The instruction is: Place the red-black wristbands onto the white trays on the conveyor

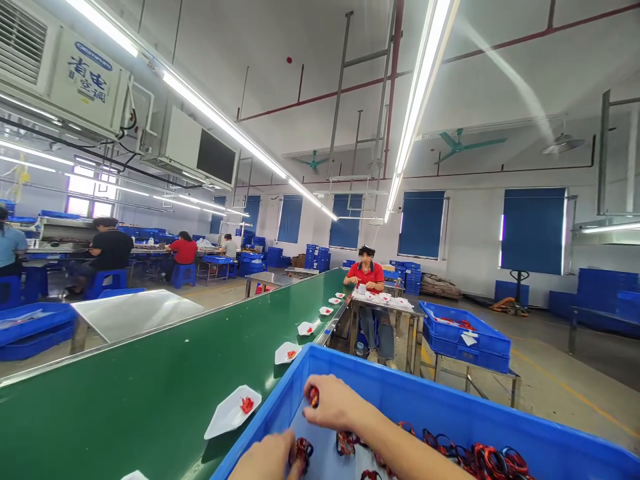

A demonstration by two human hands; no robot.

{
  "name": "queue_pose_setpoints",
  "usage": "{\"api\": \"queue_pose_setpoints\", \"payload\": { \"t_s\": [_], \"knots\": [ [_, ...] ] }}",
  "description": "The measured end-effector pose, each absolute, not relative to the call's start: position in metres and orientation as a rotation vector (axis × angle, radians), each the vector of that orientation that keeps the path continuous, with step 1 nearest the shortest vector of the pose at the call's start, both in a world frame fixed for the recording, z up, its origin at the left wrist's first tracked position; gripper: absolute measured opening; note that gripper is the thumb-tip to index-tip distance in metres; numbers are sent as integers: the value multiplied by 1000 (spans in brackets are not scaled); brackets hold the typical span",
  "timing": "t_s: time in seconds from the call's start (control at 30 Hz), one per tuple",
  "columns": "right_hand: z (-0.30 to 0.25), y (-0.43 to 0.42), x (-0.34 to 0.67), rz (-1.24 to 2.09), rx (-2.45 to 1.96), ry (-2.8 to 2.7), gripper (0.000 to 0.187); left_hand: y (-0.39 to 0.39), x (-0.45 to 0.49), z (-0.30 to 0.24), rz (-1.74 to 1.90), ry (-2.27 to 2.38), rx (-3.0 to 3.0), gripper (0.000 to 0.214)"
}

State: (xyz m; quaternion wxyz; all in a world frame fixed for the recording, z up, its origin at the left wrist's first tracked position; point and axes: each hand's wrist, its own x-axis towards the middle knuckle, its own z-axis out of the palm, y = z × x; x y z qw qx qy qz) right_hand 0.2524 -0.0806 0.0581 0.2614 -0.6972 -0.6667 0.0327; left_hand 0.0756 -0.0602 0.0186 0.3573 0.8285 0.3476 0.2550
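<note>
A blue plastic crate (400, 387) stands in front of me, with several red-and-black rings (487, 460), like bangles, inside it. My right hand (333, 403) reaches over the crate's left part, its fingers closed round a small bunch of the red-and-black rings (313, 397). Lower down, at the crate's left wall, my left hand (265, 457) is partly cut off by the bottom edge. Its fingertips curl against another dark red bunch of rings (303, 453). More rings (346, 443) lie on the crate's bottom, below my right forearm.
Along my left runs a green conveyor belt (150, 393), carrying several white dishes (227, 417) with small red pieces. A co-worker in a red shirt (367, 273) sits at a metal table (400, 308) beside it. Stacked blue crates (467, 347) stand on a stand to the right.
</note>
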Motion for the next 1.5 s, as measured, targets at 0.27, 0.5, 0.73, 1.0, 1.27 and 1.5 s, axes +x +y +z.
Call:
{"api": "queue_pose_setpoints", "payload": {
  "t_s": [0.27, 0.5, 0.73, 1.0, 1.27, 1.5],
  "knots": [
    [112, -79, 180, 0, -1599, -1580, 28, -76, 80, 77, 580, 419, 714, 49],
    [97, -96, 144, -38, -1636, -1592, 29, -81, 97, 71, 854, 350, 358, 23],
    [117, -105, 163, -66, -1753, -1619, 24, -87, 84, 77, 739, 595, 401, 31],
    [119, -117, 165, -51, -1673, -1542, 26, -95, 81, 79, 712, 555, 366, 28],
    [124, -122, 168, 356, -1419, -1479, 35, -99, 67, 82, 770, 471, 335, 28],
    [137, -159, 141, 690, -1304, -1378, 38, -125, 32, 83, 796, 454, 294, 34]
  ]
}}
